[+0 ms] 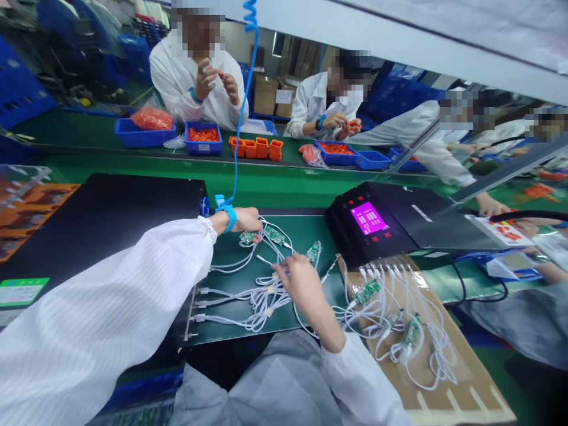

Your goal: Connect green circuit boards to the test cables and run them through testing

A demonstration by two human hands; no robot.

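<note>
My left hand (247,220), with a blue wrist strap (230,218), is closed on a small green circuit board (248,238) partly hidden under its fingers. Close beside it is a second green circuit board (276,235) with a white cable plugged in. My right hand (304,285) pinches a white cable (266,260), whose plug end points up and left toward the boards. Another circuit board (314,252) lies just beyond my right hand. Bundled white cables (261,305) run across the green mat from the sockets of a black box (146,204) at left.
A black tester with a lit magenta screen (369,218) stands at right. In front of it, a cardboard sheet (461,361) bears tangled cables and boards (367,291). Co-workers sit opposite behind blue bins (203,147) of orange parts. A coiled blue cord (248,100) hangs to my left wrist.
</note>
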